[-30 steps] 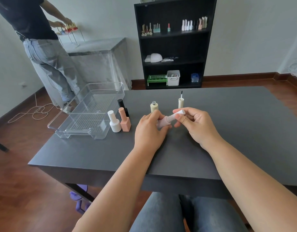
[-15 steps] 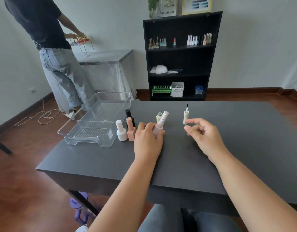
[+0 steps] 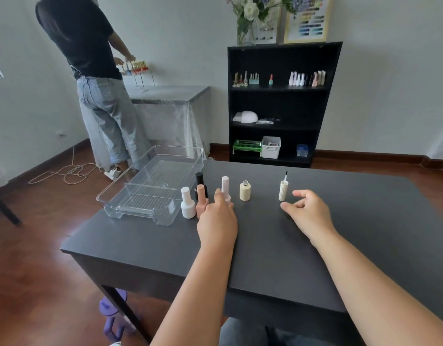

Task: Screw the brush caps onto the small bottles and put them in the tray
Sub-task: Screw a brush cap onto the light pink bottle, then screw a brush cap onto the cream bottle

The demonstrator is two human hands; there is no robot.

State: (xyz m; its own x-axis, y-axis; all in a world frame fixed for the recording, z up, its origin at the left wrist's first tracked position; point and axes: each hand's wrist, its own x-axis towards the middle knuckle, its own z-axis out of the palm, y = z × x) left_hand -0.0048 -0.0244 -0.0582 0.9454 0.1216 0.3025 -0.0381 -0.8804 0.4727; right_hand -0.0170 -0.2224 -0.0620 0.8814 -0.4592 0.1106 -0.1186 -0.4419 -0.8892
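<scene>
My left hand (image 3: 216,221) is closed around the base of a capped pale pink bottle (image 3: 225,184), which stands upright on the dark table (image 3: 265,245). Left of it stand a peach bottle (image 3: 201,204), a white bottle (image 3: 188,206) and a black bottle (image 3: 200,180), all capped. An uncapped cream bottle (image 3: 245,191) stands just right of the pink one. A cream brush cap (image 3: 282,190) stands alone, brush pointing up. My right hand (image 3: 308,211) hovers just beside that cap, fingers apart and holding nothing. The clear tray (image 3: 130,206) sits at the table's left.
A person in a black top and jeans stands at the back left by a covered side table (image 3: 170,96). A black shelf (image 3: 283,101) with bottles and bins stands against the far wall. A cable (image 3: 65,173) lies on the wooden floor.
My right hand has let go of the pink bottle's cap and moved right towards the cream cap. My left hand has turned the pink bottle upright and lowered it to the table beside the peach bottle.
</scene>
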